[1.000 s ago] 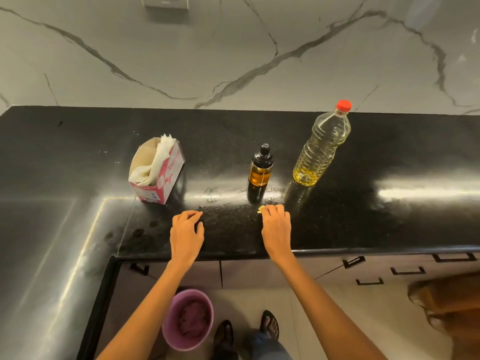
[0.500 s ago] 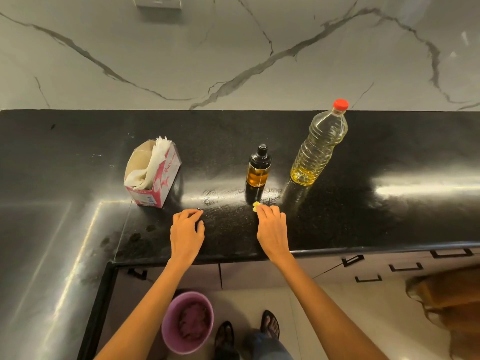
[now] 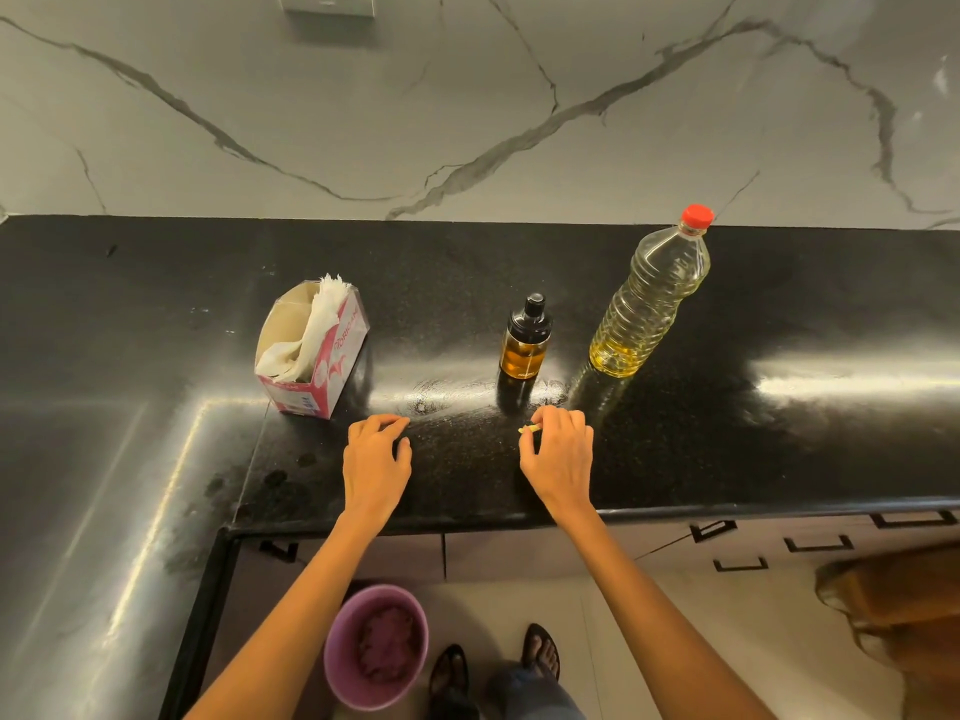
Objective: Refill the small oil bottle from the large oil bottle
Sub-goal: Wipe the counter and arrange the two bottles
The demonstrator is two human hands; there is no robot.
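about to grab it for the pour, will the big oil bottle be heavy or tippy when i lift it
Probably light: the large oil bottle holds oil only near its base. Thin ribbed plastic may flex when squeezed. Tall and narrow, so a sideways nudge could tip it.

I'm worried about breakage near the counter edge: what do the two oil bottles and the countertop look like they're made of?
Large oil bottle: likely clear thin plastic, judging by its ribbed walls, with a red plastic-looking cap.
Small oil bottle: clear, smooth body, glass or hard plastic, I cannot tell which; glossy black top.
Countertop: polished black speckled stone, probably granite; it gives mirror-like reflections.
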